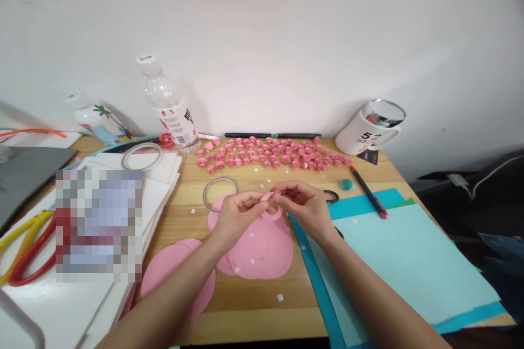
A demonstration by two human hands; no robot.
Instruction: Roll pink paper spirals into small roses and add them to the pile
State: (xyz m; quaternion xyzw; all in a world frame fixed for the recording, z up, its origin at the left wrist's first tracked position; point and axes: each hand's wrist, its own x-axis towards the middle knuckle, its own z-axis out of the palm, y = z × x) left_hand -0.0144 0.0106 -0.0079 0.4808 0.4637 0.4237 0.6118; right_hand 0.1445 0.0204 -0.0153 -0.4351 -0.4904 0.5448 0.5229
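Note:
Between my two hands is a curled pink paper strip [273, 215], bent into a loop above the table. My left hand [241, 215] pinches one side of it between thumb and fingers. My right hand [303, 204] grips the other end, its fingertips pressed together on the paper. Beneath the hands lies a stack of pink paper circles [262, 251], with small white paper bits on it. More pink circles [176, 270] rest to the left, partly hidden by my left forearm. Many small rolled pink paper flowers [270, 154] spread in rows behind the hands.
A tape roll [220, 194] lies left of the hands. Light-blue paper sheets [401, 262] cover the right side, near a red-and-black pen [369, 192], a teal tape roll [346, 184] and a white mug [364, 128]. Bottles [172, 109], white papers [164, 185] and scissors [33, 251] are at left.

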